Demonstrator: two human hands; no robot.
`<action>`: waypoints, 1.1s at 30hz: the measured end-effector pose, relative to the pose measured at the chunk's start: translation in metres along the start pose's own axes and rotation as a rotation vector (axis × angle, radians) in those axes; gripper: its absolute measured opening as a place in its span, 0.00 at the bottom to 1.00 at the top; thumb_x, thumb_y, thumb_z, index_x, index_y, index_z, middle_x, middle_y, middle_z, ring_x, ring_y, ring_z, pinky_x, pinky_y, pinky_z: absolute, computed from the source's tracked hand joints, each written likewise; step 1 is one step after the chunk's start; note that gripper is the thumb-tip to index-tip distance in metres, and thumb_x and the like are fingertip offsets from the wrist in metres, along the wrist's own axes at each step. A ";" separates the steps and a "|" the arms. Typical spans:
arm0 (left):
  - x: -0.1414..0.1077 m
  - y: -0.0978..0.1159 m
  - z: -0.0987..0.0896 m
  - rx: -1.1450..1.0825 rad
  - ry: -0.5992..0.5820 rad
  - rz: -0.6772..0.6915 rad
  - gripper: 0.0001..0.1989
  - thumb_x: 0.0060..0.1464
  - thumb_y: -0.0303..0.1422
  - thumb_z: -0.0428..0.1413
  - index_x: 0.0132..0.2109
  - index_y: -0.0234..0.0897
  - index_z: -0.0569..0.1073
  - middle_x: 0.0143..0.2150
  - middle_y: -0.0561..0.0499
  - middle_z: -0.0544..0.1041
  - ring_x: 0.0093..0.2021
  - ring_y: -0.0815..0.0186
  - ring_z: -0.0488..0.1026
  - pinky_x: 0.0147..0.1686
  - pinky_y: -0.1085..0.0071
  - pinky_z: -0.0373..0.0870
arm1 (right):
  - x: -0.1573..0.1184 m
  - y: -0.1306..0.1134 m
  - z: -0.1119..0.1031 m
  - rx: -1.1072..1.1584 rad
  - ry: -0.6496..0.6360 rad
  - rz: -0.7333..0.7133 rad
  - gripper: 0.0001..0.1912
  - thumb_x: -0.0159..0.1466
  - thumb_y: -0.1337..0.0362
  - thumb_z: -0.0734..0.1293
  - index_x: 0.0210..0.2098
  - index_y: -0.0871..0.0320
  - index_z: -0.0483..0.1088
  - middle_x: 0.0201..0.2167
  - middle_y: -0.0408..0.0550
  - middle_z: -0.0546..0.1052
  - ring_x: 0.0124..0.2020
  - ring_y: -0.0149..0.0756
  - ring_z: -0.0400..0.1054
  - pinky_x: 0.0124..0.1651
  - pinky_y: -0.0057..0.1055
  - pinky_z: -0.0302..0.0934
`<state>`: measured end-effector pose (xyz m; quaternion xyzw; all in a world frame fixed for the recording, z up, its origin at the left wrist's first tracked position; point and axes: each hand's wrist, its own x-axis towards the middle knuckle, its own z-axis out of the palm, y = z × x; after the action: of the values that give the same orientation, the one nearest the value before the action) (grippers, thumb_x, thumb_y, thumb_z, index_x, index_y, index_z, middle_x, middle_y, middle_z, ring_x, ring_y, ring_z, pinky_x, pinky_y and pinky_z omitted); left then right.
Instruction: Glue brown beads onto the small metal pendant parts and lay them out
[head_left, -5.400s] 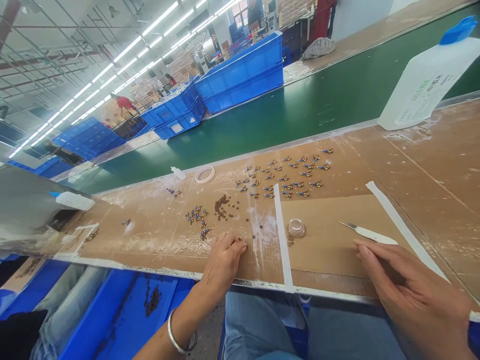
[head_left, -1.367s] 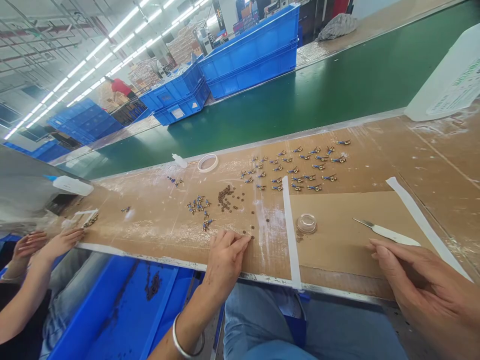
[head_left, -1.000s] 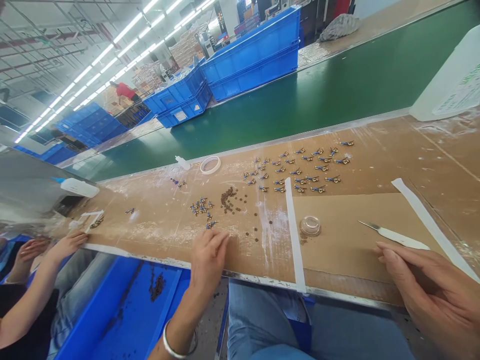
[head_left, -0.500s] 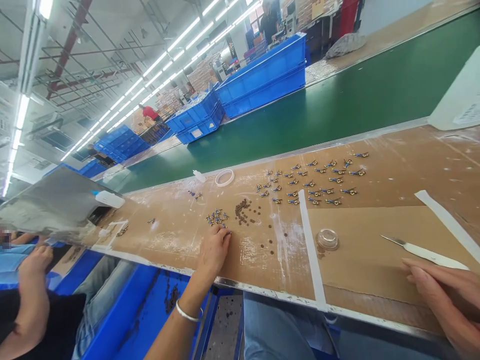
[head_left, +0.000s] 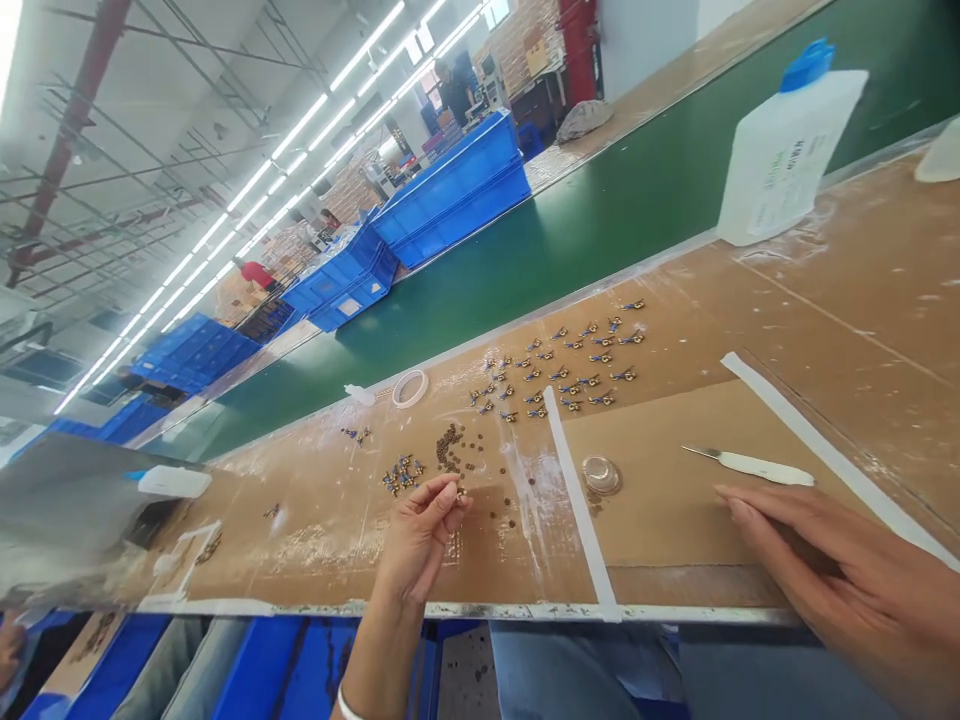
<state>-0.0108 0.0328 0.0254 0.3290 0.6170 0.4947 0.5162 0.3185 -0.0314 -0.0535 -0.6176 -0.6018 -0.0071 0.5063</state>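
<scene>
My left hand (head_left: 426,525) is raised over the worktop, thumb and fingers pinched on a small figurine (head_left: 461,494), mostly hidden by the fingertips. Just left of it lies a clump of small blue-and-yellow figurines (head_left: 403,474). Behind the fingertips is a pile of small brown discs (head_left: 448,448), with several more scattered to the right. My right hand (head_left: 832,570) hovers at the right, fingers stretched out and nothing visible in them. Beyond its fingertips a craft knife (head_left: 757,466) with a white handle lies on the cardboard. A small clear cup (head_left: 601,475) sits left of the knife.
Rows of figurines (head_left: 570,370) lie farther back. A tape roll (head_left: 410,388) and a small white bottle (head_left: 360,396) are near the green conveyor belt (head_left: 600,220). A large blue-capped bottle (head_left: 787,165) stands at right. Blue crates (head_left: 454,190) line the far side.
My left hand has lifted from beside the figurine clump, with a figurine showing at its fingertips. My right hand stays near the knife. The view has swung to the right.
</scene>
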 end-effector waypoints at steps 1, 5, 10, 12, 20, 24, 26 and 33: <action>-0.002 0.000 0.005 -0.040 -0.004 -0.014 0.18 0.32 0.34 0.74 0.33 0.32 0.81 0.30 0.52 0.79 0.28 0.71 0.76 0.36 0.73 0.78 | 0.001 0.000 -0.001 -0.003 0.008 -0.068 0.11 0.67 0.54 0.63 0.40 0.51 0.75 0.36 0.39 0.80 0.37 0.29 0.76 0.49 0.24 0.68; -0.010 -0.003 0.024 -0.035 -0.076 -0.009 0.17 0.37 0.38 0.73 0.31 0.32 0.78 0.25 0.55 0.75 0.23 0.74 0.73 0.32 0.74 0.79 | 0.005 -0.002 -0.004 -0.004 0.057 -0.233 0.07 0.66 0.66 0.65 0.43 0.55 0.72 0.36 0.42 0.80 0.38 0.30 0.76 0.50 0.26 0.68; -0.021 -0.006 0.053 0.050 -0.066 0.028 0.18 0.40 0.41 0.71 0.27 0.33 0.73 0.20 0.59 0.71 0.15 0.78 0.63 0.24 0.74 0.76 | 0.007 -0.004 -0.002 0.062 0.090 -0.178 0.09 0.64 0.70 0.66 0.43 0.54 0.72 0.35 0.41 0.79 0.36 0.31 0.76 0.46 0.28 0.70; -0.024 -0.007 0.063 0.064 -0.057 0.040 0.19 0.37 0.42 0.72 0.27 0.33 0.75 0.18 0.59 0.71 0.14 0.79 0.62 0.22 0.74 0.75 | 0.008 -0.004 -0.001 0.080 0.095 -0.154 0.10 0.64 0.70 0.66 0.43 0.53 0.72 0.35 0.41 0.79 0.36 0.31 0.76 0.46 0.28 0.70; -0.024 -0.011 0.086 0.288 -0.100 0.152 0.16 0.40 0.39 0.70 0.34 0.33 0.81 0.25 0.50 0.80 0.22 0.68 0.76 0.28 0.69 0.79 | 0.011 -0.006 -0.002 0.132 0.081 -0.152 0.10 0.64 0.74 0.66 0.43 0.56 0.71 0.34 0.43 0.78 0.36 0.29 0.74 0.43 0.26 0.69; -0.024 -0.012 0.100 0.468 -0.174 0.316 0.12 0.44 0.39 0.68 0.33 0.36 0.82 0.24 0.51 0.80 0.23 0.67 0.77 0.28 0.71 0.77 | 0.012 -0.006 -0.002 0.148 0.072 -0.140 0.10 0.64 0.74 0.65 0.43 0.57 0.71 0.33 0.43 0.78 0.36 0.28 0.74 0.43 0.26 0.69; -0.023 -0.012 0.106 0.530 -0.198 0.392 0.10 0.45 0.39 0.67 0.33 0.38 0.82 0.23 0.52 0.79 0.24 0.67 0.76 0.28 0.72 0.76 | 0.012 -0.005 -0.002 0.149 0.071 -0.136 0.10 0.64 0.74 0.65 0.44 0.56 0.71 0.34 0.43 0.78 0.36 0.28 0.74 0.44 0.26 0.70; -0.020 -0.008 0.116 0.751 -0.219 0.540 0.06 0.50 0.37 0.64 0.33 0.40 0.82 0.21 0.54 0.77 0.23 0.67 0.74 0.26 0.73 0.73 | 0.013 -0.006 -0.003 0.149 0.088 -0.135 0.11 0.64 0.74 0.65 0.44 0.56 0.70 0.35 0.43 0.78 0.37 0.28 0.73 0.46 0.26 0.69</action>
<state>0.1065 0.0435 0.0266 0.6917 0.5873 0.3164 0.2766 0.3192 -0.0257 -0.0402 -0.5354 -0.6178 -0.0234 0.5754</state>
